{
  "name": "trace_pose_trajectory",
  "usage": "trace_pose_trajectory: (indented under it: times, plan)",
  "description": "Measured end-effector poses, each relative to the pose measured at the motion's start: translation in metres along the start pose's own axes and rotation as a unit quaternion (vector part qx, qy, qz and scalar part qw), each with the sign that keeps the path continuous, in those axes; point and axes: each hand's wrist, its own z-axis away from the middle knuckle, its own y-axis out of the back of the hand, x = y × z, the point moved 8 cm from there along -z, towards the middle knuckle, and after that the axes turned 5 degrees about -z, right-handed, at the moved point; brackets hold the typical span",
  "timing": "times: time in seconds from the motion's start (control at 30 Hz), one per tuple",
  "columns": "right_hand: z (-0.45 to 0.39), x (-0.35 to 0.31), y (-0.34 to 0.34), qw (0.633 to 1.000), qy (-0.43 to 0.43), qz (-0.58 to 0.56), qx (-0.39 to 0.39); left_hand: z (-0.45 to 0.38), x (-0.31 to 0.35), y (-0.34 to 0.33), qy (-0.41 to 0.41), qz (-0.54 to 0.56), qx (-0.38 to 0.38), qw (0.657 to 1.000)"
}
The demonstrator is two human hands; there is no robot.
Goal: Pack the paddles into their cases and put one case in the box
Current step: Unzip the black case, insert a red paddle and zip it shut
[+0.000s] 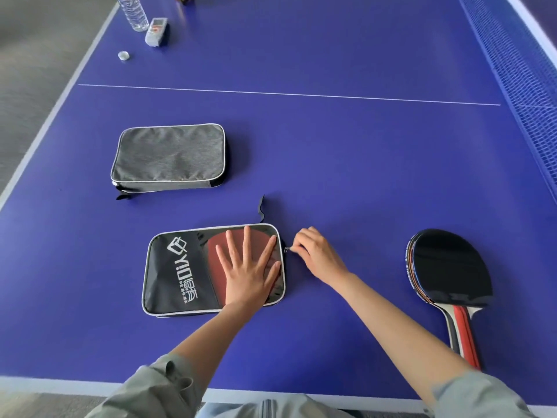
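A black case with white lettering (177,273) lies flat near the table's front edge. A red paddle (217,245) shows through its clear window. My left hand (248,268) presses flat on that window, fingers spread. Just right of the case, my right hand (316,254) pinches the small zipper pull (286,249) at the case's right edge. A second, grey case (170,156) lies closed farther back on the left. To the right sits a loose paddle (450,268), black face up, with its red and black handle pointing toward me. No box is in view.
The blue table-tennis table (346,164) has its net (518,70) along the right side. At the far left corner stand a water bottle (134,12), a small white box (156,31) and a bottle cap (123,55). Grey floor lies beyond the left edge.
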Motion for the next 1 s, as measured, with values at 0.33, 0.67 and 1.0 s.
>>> trace_pose_trajectory:
  times: [0.33,0.67,1.0]
  plan:
    - [-0.052,0.014,-0.008,0.997,-0.04,-0.068,-0.007,-0.002,-0.013,0.004,-0.012,0.031,-0.017,0.999]
    - [-0.077,-0.006,-0.024,0.994,-0.021,-0.102,-0.014,-0.003,-0.025,0.002,-0.047,0.039,-0.03,0.998]
    - [-0.001,-0.01,-0.029,0.939,-0.251,-0.215,0.093,0.01,-0.089,0.025,-0.028,0.149,-0.008,0.988]
